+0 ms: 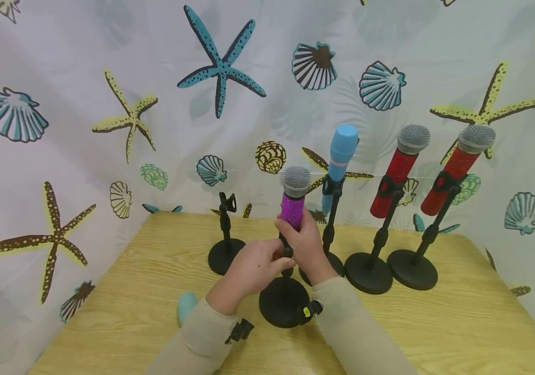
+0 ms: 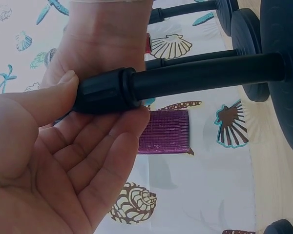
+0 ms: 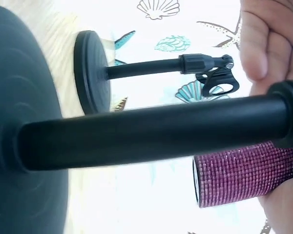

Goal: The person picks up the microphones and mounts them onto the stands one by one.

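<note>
My right hand [image 1: 308, 245] grips a microphone with a silver mesh head and a purple glittery handle [image 1: 292, 208], held upright and slightly tilted. Just below it, my left hand [image 1: 258, 263] pinches the upper collar [image 2: 107, 91] of a black microphone stand between thumb and fingers. The stand's round base [image 1: 284, 307] rests on the table. In the right wrist view, the lower end of the purple handle [image 3: 244, 175] lies alongside the stand's pole [image 3: 156, 131]. The stand's clip is hidden behind my hands.
An unoccupied black stand [image 1: 226, 255] stands at the back left. To the right, other stands hold a blue microphone [image 1: 342, 151] and two red microphones [image 1: 399, 169]. A light-blue object [image 1: 186, 306] lies by my left sleeve. A patterned curtain hangs behind the wooden table [image 1: 478, 323].
</note>
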Demonstrator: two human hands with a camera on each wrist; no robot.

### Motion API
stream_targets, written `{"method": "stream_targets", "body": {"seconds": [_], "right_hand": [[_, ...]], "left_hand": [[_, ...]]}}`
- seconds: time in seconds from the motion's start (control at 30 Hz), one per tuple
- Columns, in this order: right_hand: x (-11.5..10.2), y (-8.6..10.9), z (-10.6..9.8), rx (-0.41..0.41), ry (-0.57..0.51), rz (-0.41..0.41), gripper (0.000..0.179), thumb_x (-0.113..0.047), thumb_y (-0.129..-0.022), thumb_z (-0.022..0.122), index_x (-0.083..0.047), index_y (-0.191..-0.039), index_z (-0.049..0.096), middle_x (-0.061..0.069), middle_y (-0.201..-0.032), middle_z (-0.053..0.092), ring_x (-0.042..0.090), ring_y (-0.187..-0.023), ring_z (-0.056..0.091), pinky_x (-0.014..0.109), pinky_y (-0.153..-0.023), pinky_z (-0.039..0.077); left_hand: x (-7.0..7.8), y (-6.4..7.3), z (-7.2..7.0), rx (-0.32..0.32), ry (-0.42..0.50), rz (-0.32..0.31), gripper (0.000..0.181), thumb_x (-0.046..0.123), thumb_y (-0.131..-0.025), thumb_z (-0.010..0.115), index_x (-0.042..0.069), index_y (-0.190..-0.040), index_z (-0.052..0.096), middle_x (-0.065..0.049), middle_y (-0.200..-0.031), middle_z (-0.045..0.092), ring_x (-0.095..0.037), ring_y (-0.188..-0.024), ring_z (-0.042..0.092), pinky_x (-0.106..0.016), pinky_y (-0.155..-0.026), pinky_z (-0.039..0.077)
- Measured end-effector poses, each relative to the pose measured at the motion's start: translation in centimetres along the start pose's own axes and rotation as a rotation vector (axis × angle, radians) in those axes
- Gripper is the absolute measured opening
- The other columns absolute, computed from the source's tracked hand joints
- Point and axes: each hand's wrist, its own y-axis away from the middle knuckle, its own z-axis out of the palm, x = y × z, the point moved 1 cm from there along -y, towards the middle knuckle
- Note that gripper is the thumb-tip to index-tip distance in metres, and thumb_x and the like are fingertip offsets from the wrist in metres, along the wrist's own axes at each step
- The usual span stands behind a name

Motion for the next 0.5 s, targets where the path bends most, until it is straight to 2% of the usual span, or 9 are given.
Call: {"method": "stream_targets", "body": {"seconds": [0.1,0.23,0.37,0.5], "right_hand": [[-0.24,-0.05,-0.19,-0.001,0.032,-0.023,0.048,-0.037,-0.097,0.069,-0.011,-0.133,0.052,0.009,-0.114,0.065,0.026,-0.104,0.061,0.049,-0.096,0.047],[-0.31,-0.21,-0.26,-0.009,0.056,-0.022,0.044,-0.039,-0.096,0.070,-0.009,-0.126,0.058,0.009,-0.111,0.067,0.026,-0.101,0.062,0.049,-0.094,0.049],[-0.13,-0.15,-0.24,-0.003,0.041,-0.012,0.043,-0.040,-0.095,0.072,-0.008,-0.121,0.062,0.008,-0.107,0.068,0.025,-0.096,0.063,0.046,-0.090,0.049],[-0.11,-0.06,-0.31,-0.011,0.004,0.012,0.045,-0.039,-0.095,0.071,-0.008,-0.126,0.061,0.011,-0.103,0.068,0.027,-0.094,0.065,0.042,-0.088,0.051]], "left_hand": [[0.09,0.04,-0.03,0.002,-0.007,0.002,0.026,0.037,-0.097,0.069,0.019,-0.080,0.059,0.006,-0.064,0.054,-0.012,-0.057,0.049,-0.030,-0.051,0.040],[0.20,0.07,-0.15,0.012,-0.013,0.012,0.027,0.036,-0.097,0.069,0.019,-0.080,0.058,0.005,-0.063,0.052,-0.012,-0.056,0.048,-0.029,-0.050,0.038],[0.22,0.01,-0.02,0.015,-0.021,0.016,0.027,0.037,-0.097,0.069,0.019,-0.079,0.058,0.005,-0.063,0.052,-0.012,-0.055,0.048,-0.029,-0.050,0.038],[0.26,-0.01,0.17,0.024,-0.030,0.028,0.027,0.036,-0.097,0.070,0.019,-0.079,0.058,0.005,-0.063,0.050,-0.011,-0.056,0.047,-0.029,-0.050,0.037]]}}
